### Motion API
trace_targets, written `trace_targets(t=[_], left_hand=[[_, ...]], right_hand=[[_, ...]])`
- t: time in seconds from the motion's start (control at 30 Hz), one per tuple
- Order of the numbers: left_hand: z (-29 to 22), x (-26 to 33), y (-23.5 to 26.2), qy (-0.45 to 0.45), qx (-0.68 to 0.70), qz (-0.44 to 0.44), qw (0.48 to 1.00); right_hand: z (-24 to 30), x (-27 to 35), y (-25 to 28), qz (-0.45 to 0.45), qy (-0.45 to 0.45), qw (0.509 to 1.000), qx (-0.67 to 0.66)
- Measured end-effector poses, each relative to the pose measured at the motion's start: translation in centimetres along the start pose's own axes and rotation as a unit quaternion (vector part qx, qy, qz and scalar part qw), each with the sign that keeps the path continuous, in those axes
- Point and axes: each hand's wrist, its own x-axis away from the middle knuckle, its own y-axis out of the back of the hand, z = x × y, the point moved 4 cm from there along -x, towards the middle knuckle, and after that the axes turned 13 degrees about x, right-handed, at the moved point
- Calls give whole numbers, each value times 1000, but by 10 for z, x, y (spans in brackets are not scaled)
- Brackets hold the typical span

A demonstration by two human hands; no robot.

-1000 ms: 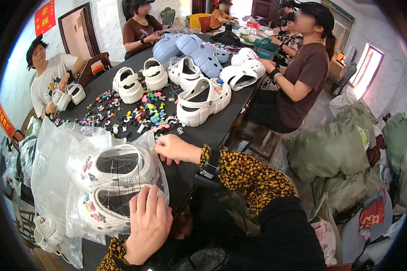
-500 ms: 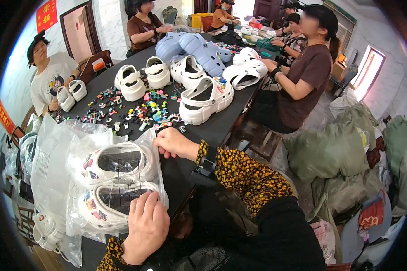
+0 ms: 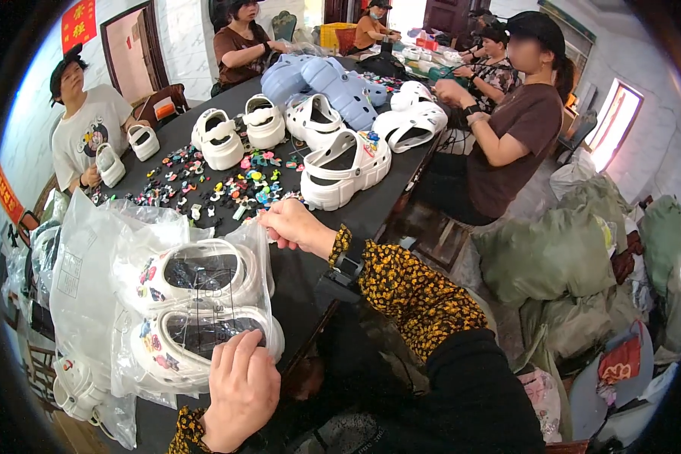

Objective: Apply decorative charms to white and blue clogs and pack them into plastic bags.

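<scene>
A pair of white clogs with colourful charms lies side by side inside a clear plastic bag (image 3: 238,231) on the table. The far clog (image 3: 175,296) and the near clog (image 3: 204,372) both show through the film. My right hand (image 3: 299,225) pinches the bag's far right corner and holds it raised off the table. My left hand (image 3: 242,390) is closed at the bag's near side, its bent fingers over the near clog's heel end; the thumb is hidden. Past my right hand stands a white clog (image 3: 333,185) with charms on it.
Loose charms (image 3: 227,185) are scattered mid-table. Beyond them are more white clogs (image 3: 219,140) and a heap of blue-grey clogs (image 3: 321,83). A co-worker (image 3: 518,125) sits at right; a person (image 3: 91,121) at left handles small white clogs. Green sacks (image 3: 548,246) lie on the right-hand floor.
My right hand has lifted the bag's corner slightly, and my left hand has drawn a little toward me. The co-worker at right has raised their hands off the white clogs.
</scene>
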Motion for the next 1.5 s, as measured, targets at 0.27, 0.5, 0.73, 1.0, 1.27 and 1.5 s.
trace_targets(t=[0.27, 0.5, 0.73, 1.0, 1.27, 1.5], left_hand=[[6, 3, 12, 36, 38, -46, 998], [9, 2, 25, 83, 82, -111, 987], [2, 0, 36, 56, 84, -164, 981], [-5, 2, 35, 32, 32, -135, 990], [-9, 1, 42, 17, 39, -111, 993], [-13, -4, 41, 8, 22, -110, 994]], right_hand=[[5, 41, 0, 113, 52, 982, 141], [47, 118, -40, 392, 254, 880, 90], [83, 136, -56, 227, 436, 866, 91], [74, 109, -95, -20, 548, 748, 374], [76, 87, -116, -20, 445, 709, 546], [73, 80, -122, -33, 435, 719, 540]])
